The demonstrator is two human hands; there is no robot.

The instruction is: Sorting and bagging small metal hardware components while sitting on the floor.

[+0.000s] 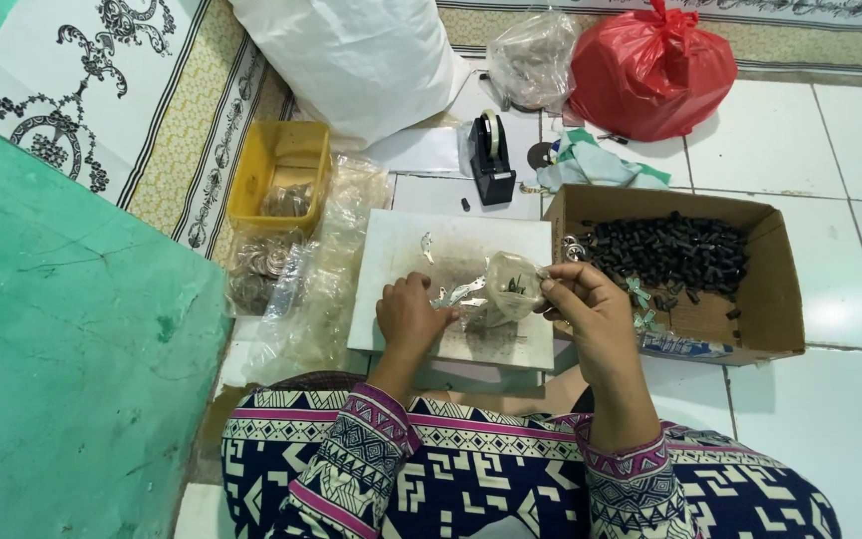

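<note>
Up close, a small clear plastic bag (pixel 507 287), crinkled and glossy with dark bits inside, is pinched at its edge by the right hand (pixel 586 304) fingers. The left hand (pixel 409 312) fingers are curled and pressed onto thin silvery metal pieces (pixel 457 293) on a flat white board (pixel 401 250). Just right, ridged black cylinders (pixel 665 250) are heaped in a cardboard box (pixel 775 289). Behind stands a black tape dispenser (pixel 491 155).
</note>
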